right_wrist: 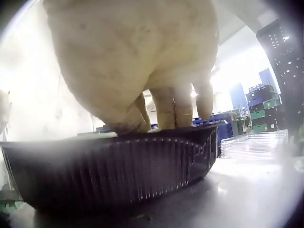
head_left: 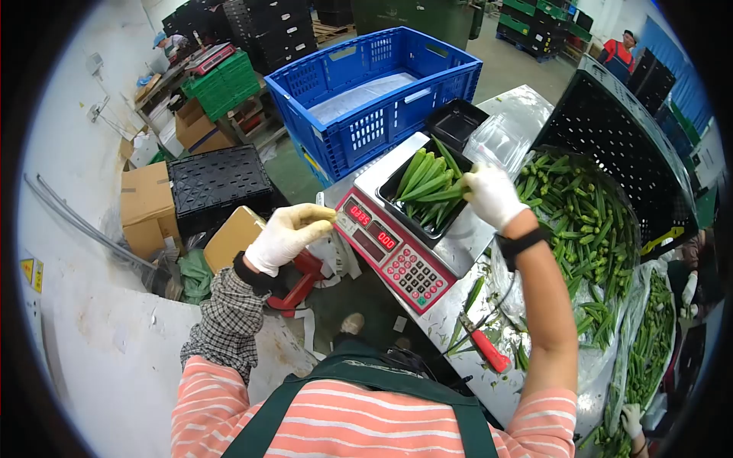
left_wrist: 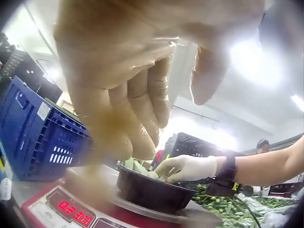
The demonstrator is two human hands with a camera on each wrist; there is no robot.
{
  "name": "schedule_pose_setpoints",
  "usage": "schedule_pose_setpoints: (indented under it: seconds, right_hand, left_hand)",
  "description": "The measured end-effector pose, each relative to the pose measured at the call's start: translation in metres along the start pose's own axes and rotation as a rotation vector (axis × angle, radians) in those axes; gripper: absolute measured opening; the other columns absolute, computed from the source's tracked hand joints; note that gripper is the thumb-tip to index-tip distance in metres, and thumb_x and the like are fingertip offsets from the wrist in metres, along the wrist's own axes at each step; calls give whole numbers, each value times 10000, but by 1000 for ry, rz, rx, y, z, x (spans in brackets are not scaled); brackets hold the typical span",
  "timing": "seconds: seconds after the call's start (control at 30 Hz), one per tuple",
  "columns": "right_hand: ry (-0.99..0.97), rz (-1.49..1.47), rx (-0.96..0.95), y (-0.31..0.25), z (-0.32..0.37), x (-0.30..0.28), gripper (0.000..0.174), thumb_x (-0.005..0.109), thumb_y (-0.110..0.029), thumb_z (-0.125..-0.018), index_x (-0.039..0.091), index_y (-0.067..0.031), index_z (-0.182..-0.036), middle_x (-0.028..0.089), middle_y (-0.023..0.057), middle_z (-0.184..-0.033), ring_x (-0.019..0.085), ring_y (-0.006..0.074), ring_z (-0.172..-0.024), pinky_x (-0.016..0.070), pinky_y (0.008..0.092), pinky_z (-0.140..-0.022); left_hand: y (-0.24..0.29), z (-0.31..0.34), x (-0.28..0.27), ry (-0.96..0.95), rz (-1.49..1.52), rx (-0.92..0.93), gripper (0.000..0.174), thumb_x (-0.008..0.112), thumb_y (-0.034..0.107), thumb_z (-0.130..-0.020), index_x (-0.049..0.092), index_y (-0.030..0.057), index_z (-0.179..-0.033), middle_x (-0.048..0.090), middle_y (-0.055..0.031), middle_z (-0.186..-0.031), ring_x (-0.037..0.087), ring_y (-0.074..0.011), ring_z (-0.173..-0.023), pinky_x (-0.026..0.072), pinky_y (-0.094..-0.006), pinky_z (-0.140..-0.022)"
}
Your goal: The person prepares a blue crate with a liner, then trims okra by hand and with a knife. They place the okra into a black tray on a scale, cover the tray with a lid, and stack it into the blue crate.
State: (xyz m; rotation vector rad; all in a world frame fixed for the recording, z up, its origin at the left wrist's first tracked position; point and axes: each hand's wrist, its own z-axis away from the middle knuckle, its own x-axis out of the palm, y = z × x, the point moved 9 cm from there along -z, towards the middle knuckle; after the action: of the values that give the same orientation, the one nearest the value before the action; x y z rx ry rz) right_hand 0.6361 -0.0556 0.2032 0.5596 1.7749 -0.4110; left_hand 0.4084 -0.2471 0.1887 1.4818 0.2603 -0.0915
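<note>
A black plastic tray (head_left: 416, 217) of green okra pods (head_left: 427, 177) rests on the steel plate of a red-and-white weighing scale (head_left: 401, 259), whose red digits (left_wrist: 74, 212) are lit. My gloved right hand (head_left: 492, 196) reaches over the tray's right side, its fingers pinching okra among the pods. In the right wrist view those fingertips go down behind the tray's ribbed wall (right_wrist: 118, 171), which hides what they hold. Left of the scale's display, my gloved left hand (head_left: 289, 235) hovers with fingers extended and nothing in them.
A big okra heap (head_left: 584, 214) lies to the right, before a tilted black crate (head_left: 618, 122). Behind the scale stand an unfilled black tray (head_left: 456, 122), clear plastic containers (head_left: 500, 141) and a blue crate (head_left: 374, 95). A red-handled tool (head_left: 489, 349) lies near the table's front edge.
</note>
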Motion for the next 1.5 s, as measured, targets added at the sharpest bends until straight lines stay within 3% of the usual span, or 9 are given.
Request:
schedule_pose_setpoints:
  seconds: [0.17,0.27,0.43,0.63,0.77,0.97,1.17,1.43,1.5]
  right_hand:
    - [147,-174,208,21,96,-89,132,614,-41,-702,596,-12,-829,552,156,-813,554,314,-803,452,354,-711]
    - [94,-459,723,34,224,-76,143,602,-10,-738,581,17,-876,579,120,-826,569,217,-748,450,298,-687]
    - [-75,-379,1380,-42,453,-61,86,595,-56,-704,579,26,-726,526,39,-583,478,125,-572,404,291,-528]
    - [-55,-277,2023,-156,662,-18,177,649,-76,-698,613,47,-821,625,101,-710,573,189,-642,466,307,-626]
    - [251,52,1901,-191,651,-29,486,701,-155,-738,523,61,-1135,588,195,-1082,572,278,-950,437,351,-859]
    - [344,-229,1998,-227,572,-31,373,660,-115,-784,547,60,-1093,611,166,-1018,581,225,-911,456,309,-816]
    - [324,-269,2009,-227,559,-12,309,646,-97,-784,574,63,-1039,635,159,-950,600,218,-854,466,304,-772]
    - [238,-340,1754,-163,449,-2,295,641,-105,-774,589,57,-1015,637,157,-933,602,198,-850,469,300,-768]
    - [239,-359,1723,-153,419,-12,281,638,-98,-776,591,53,-1009,635,148,-915,600,186,-838,471,292,-755]
  left_hand:
    - [-37,-31,-39,-16,5,-22,256,547,85,-860,571,-59,-1071,636,-105,-989,599,-153,-930,469,-255,-810]
    - [-7,-78,-44,-57,-118,159,240,595,129,-817,630,-41,-983,658,-92,-906,593,-114,-832,467,-247,-766]
    - [60,-157,-7,-322,-265,372,259,587,127,-830,608,-49,-1019,651,-118,-941,603,-144,-878,469,-262,-795]
    - [78,-236,64,-408,-781,549,349,608,230,-802,604,-40,-1023,636,-196,-975,622,-269,-914,484,-322,-809]
    - [71,-271,109,-467,-1036,739,324,590,201,-775,619,10,-1035,623,-191,-1003,590,-322,-956,458,-350,-859]
    - [26,-305,149,-588,-1343,692,197,585,159,-714,684,108,-876,651,-145,-821,628,-302,-805,493,-376,-713]
    - [78,-250,144,-345,-1289,1130,87,597,134,-679,676,103,-695,643,-119,-699,638,-286,-710,498,-381,-634]
    - [52,-111,161,-551,-1045,1462,68,571,122,-682,619,88,-647,598,-66,-648,603,-240,-685,454,-346,-631]
    - [59,-117,140,-647,-1039,1269,81,583,146,-693,605,70,-677,585,-89,-679,592,-266,-675,467,-378,-635]
